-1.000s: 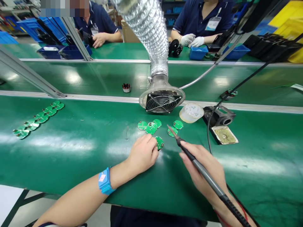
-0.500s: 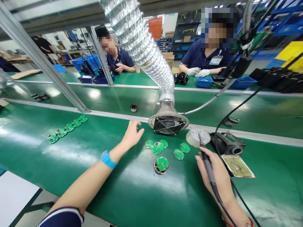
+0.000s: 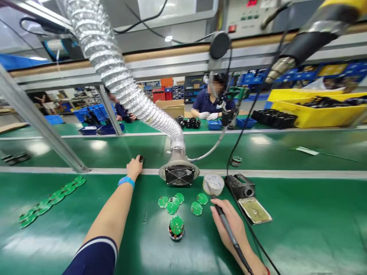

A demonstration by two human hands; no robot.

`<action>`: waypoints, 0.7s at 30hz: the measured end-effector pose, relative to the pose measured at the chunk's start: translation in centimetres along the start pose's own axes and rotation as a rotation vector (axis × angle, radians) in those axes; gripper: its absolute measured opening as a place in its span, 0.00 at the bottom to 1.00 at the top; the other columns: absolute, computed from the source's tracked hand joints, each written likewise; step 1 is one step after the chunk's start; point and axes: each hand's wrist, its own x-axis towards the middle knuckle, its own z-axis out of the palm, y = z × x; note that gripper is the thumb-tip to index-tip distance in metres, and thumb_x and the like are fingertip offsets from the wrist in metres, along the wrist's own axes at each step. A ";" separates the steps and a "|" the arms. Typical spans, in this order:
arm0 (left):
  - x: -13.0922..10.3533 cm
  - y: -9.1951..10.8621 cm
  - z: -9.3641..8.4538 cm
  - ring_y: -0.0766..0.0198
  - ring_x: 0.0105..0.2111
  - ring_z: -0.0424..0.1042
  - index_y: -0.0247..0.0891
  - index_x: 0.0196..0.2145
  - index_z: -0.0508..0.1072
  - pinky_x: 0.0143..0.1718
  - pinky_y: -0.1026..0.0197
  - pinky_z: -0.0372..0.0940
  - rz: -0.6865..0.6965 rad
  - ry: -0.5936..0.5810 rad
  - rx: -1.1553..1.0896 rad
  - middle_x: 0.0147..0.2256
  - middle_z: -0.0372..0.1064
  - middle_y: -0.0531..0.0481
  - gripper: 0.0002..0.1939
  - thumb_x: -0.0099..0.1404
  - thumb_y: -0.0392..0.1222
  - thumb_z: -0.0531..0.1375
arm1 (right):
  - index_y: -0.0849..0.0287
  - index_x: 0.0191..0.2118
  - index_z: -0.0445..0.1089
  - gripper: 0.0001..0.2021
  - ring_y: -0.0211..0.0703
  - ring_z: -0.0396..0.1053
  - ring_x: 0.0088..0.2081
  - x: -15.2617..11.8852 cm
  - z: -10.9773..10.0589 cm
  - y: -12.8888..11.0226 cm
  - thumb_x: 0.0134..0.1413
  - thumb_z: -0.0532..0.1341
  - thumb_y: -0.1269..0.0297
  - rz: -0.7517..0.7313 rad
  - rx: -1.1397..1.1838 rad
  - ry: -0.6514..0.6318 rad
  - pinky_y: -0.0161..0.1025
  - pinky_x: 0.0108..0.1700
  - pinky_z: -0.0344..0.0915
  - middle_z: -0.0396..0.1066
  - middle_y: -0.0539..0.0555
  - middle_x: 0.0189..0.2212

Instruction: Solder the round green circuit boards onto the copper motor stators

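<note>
My left hand (image 3: pixel 134 168) reaches over the metal rail, its fingers closed round a small dark motor stator (image 3: pixel 141 158), most of it hidden by the fingers. My right hand (image 3: pixel 231 225) grips a soldering iron (image 3: pixel 226 222), whose tip points at a roll of solder wire or tape (image 3: pixel 213 184); which it is I cannot tell. Between my arms stands a motor stator with a green circuit board on top (image 3: pixel 176 227). Behind it lie several loose round green circuit boards (image 3: pixel 172 206), with two more boards (image 3: pixel 196 208) nearer the iron.
A fume extractor fan (image 3: pixel 179 177) hangs on a foil duct at the rail. To the right are an iron stand (image 3: pixel 242 186) and a sponge tray (image 3: pixel 255 211). A row of joined green boards (image 3: pixel 53 200) lies left. Co-workers sit across the line.
My left hand has moved forward over the rail and closed on the stator there. The view has tilted up and shifted. My right hand still holds the soldering iron by the roll.
</note>
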 end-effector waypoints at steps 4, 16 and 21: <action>0.5 -0.1 -0.9 0.55 0.48 0.72 0.35 0.53 0.69 0.48 0.47 0.71 0.036 -0.034 -0.010 0.51 0.69 0.43 0.17 0.70 0.45 0.60 | 0.53 0.44 0.73 0.09 0.44 0.76 0.29 0.0 -0.1 -0.8 0.64 0.56 0.66 -0.024 0.026 0.025 0.39 0.31 0.76 0.75 0.52 0.30; -7.2 -4.5 -0.5 0.56 0.45 0.74 0.41 0.45 0.75 0.51 0.56 0.68 0.461 -0.225 -0.163 0.43 0.74 0.48 0.12 0.65 0.39 0.55 | 0.56 0.52 0.72 0.16 0.43 0.80 0.28 -1.3 0.9 -2.6 0.67 0.51 0.60 0.250 0.198 -0.288 0.38 0.35 0.79 0.82 0.53 0.32; -13.1 -4.5 -2.1 0.54 0.52 0.69 0.39 0.53 0.71 0.57 0.52 0.64 0.537 -0.132 -0.292 0.50 0.68 0.42 0.20 0.64 0.34 0.54 | 0.55 0.51 0.72 0.14 0.47 0.81 0.35 -1.8 1.4 -3.8 0.64 0.54 0.63 0.155 0.175 -0.352 0.42 0.41 0.79 0.82 0.55 0.37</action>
